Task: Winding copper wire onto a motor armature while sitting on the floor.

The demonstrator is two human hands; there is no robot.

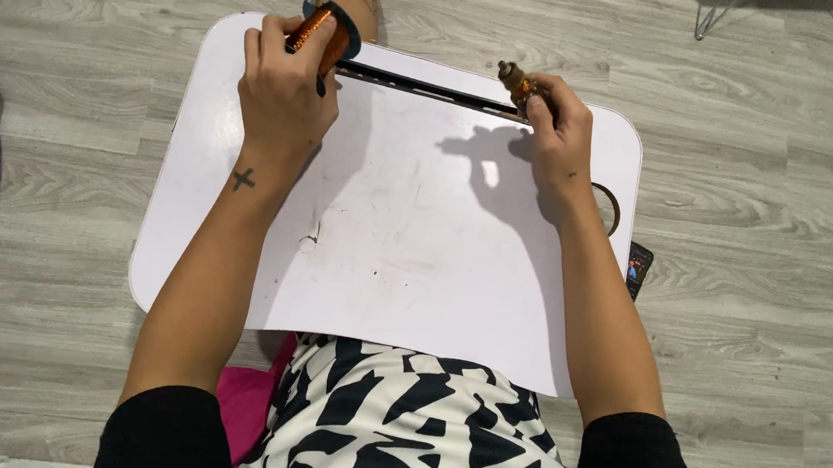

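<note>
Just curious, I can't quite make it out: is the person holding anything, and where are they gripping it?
Left hand grips a spool of orange wire around its middle. Right hand pinches a small brown piece by its lower end.

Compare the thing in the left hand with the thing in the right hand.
The orange spool in the left hand is larger, with dark round ends; the small brown piece in the right hand is narrower and knobbly. The spool lies tilted; the piece points up-left. Both are held above the white tray.
</note>
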